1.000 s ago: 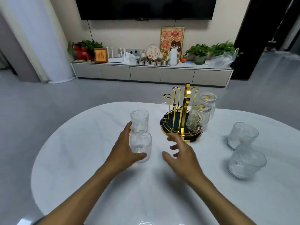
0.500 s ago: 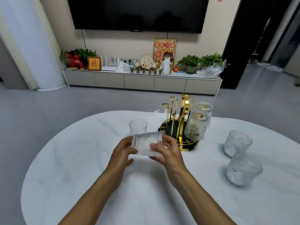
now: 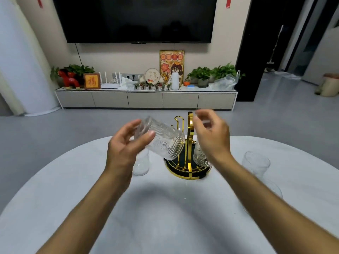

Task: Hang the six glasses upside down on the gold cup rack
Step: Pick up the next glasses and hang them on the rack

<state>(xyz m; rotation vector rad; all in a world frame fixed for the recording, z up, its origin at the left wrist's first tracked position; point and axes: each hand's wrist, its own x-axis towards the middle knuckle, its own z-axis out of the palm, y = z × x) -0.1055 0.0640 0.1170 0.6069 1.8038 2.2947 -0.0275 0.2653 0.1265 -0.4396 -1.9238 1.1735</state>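
A white marbled counter (image 3: 73, 189) fills the lower part of the view, both bare forearms reaching in over it. Toward the left, an upright glass (image 3: 140, 165) stands on the counter, partly hidden behind the left hand (image 3: 124, 151). That hand is raised above the counter and its fingers (image 3: 149, 134) are wrapped around a ribbed glass (image 3: 163, 142), thumb on the near side, other digits behind the base end. The held glass is tilted, its base up and to the left, its open mouth down and to the right, just beside the rack (image 3: 189, 143) and in front of one of its gold hooks. Whether the rim touches the rack cannot be told.

The rack has a round dark base with a gold edge, sitting on the counter, and a gold post rising from its middle. On its right side a hung glass (image 3: 200, 158) is mouth down, partly covered by the right hand (image 3: 212, 140). That hand is lifted beside the post, blurred, its fingers (image 3: 205, 116) loosely curled and spread with nothing gripped between them.

Further right, well apart from the rack, a third glass (image 3: 256, 165) stands upright on the counter, and a fourth glass (image 3: 275, 187) shows only as a faint edge behind the right forearm
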